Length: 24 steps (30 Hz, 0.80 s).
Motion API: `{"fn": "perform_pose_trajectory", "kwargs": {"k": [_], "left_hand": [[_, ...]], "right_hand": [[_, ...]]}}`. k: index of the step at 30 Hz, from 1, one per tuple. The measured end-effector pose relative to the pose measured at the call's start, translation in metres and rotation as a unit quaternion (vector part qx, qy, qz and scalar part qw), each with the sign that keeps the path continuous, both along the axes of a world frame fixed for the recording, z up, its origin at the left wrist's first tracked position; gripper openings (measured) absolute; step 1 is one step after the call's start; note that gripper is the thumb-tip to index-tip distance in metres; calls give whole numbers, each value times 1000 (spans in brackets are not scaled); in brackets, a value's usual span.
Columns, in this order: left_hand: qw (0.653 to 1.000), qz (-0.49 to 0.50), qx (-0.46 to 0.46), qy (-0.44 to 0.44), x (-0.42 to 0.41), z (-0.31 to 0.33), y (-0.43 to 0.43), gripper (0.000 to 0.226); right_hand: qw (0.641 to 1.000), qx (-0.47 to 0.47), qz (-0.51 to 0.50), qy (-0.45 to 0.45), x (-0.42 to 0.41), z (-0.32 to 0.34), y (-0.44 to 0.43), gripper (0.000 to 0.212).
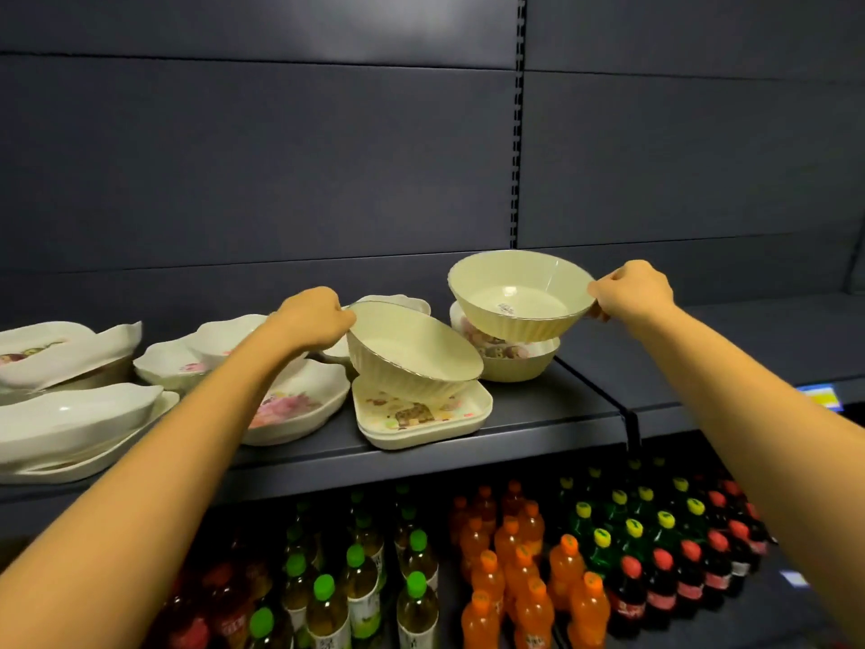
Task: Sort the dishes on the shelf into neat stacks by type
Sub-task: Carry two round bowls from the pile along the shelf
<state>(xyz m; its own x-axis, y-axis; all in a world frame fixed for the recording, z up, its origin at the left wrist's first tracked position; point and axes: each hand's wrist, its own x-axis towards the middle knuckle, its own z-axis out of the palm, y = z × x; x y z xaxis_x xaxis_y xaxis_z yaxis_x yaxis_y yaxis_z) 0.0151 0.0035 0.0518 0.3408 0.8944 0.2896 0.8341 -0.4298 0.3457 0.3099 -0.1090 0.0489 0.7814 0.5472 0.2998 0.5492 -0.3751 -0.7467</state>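
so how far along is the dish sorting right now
Early. Done: only the square plates look stacked. In hand: the left hand grips a tilted ribbed bowl resting on those plates, and the right hand holds a matching ribbed bowl above the patterned bowl. Left: pairing the two ribbed bowls, then the floral dishes and long white dishes lying jumbled on the shelf.

Dark grey metal back panels (257, 156) rise behind the grey metal shelf (538, 414), joined at a slotted upright rail (518, 133); rows of bottled drinks (515, 555) stand below.
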Motion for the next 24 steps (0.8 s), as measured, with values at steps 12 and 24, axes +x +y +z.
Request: {"fn": "perform_pose_trajectory", "kwargs": {"k": [12, 24], "left_hand": [[993, -87, 20, -72, 107, -20, -5, 38], [986, -141, -23, -83, 284, -30, -70, 35]], "right_hand": [[991, -34, -132, 14, 85, -23, -114, 25], [970, -60, -233, -9, 234, -17, -233, 27]]}}
